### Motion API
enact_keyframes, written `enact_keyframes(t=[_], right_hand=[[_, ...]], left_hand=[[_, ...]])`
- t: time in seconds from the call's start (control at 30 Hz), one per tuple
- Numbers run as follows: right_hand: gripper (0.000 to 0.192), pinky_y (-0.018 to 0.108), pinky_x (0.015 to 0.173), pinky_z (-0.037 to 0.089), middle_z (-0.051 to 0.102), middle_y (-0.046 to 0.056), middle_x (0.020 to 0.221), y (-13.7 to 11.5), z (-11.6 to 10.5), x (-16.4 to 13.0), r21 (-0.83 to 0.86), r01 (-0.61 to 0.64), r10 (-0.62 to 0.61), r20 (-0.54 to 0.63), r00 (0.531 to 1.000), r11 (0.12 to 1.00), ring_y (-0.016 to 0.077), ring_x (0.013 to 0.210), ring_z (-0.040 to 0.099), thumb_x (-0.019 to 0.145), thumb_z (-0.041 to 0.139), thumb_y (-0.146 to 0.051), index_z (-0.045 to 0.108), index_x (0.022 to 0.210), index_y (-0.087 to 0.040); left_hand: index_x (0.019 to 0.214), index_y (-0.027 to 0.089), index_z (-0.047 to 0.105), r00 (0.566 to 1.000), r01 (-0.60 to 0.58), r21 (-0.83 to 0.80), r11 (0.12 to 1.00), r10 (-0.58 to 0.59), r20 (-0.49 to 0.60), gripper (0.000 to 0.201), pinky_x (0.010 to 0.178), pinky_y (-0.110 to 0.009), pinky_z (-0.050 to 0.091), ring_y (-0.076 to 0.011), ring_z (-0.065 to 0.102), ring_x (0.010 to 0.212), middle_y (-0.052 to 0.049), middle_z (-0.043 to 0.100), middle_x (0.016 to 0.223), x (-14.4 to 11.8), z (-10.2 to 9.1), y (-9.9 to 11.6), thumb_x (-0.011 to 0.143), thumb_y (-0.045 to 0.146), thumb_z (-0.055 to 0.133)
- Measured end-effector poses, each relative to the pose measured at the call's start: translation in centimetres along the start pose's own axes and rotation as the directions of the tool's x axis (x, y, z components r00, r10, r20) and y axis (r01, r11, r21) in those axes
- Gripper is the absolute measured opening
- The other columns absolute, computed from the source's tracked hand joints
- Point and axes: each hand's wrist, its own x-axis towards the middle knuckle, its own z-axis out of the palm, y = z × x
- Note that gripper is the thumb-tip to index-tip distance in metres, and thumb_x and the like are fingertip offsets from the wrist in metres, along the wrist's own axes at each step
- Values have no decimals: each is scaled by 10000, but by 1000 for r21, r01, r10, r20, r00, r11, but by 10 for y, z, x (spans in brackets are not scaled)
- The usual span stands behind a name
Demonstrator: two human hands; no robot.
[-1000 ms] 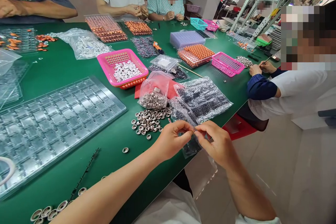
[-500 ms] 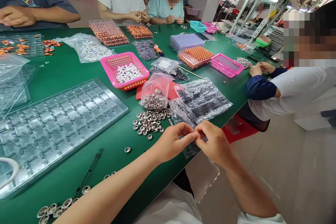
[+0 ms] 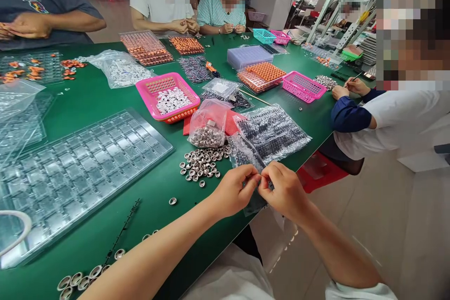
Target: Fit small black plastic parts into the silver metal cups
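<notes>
Head cam: left hand (image 3: 232, 192) and right hand (image 3: 286, 192) pinch fingertips together on something tiny, can't tell what. Best kept low over the green table (image 3: 105, 89), near the metal caps (image 3: 201, 165).

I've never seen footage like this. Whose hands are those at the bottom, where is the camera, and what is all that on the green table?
The camera sits on a worker's head, looking down, so the two arms at the bottom are that person's own. The left hand and right hand meet fingertip to fingertip, pinching something too small to make out, above a clear bag at the edge of the green table. Nearby lie loose metal rings, a clear plastic tray and a pink basket. Other people work around the table.
</notes>
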Motion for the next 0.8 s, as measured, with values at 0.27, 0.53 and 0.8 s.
enact_keyframes(t=[0.27,0.53,0.8], right_hand=[[176,270,605,414,497,-1,662,2,2,2,-40,-39,36,-78,996,998,164,634,512,795,474,-60,419,740,-218],[134,252,625,412,527,-16,729,34,-21,-2,94,-245,252,-82,964,965,135,653,510,799,517,-70,489,783,-199],[124,249,620,407,512,-25,732,22,-17,-4,276,-277,286,8,958,920,127,654,495,840,511,-90,499,796,-205]], left_hand=[[773,158,544,1000,3,-102,995,-1,14,194,651,-247,375,-132,469,677,-4,540,722,4,1,1,915,232,435],[714,175,496,994,107,-105,989,-105,18,214,606,-231,342,-114,421,632,32,472,656,-2,-1,-4,909,258,462],[883,169,620,982,175,-205,963,-157,100,232,682,-238,419,-142,541,729,-9,624,791,0,2,-5,851,398,625]])
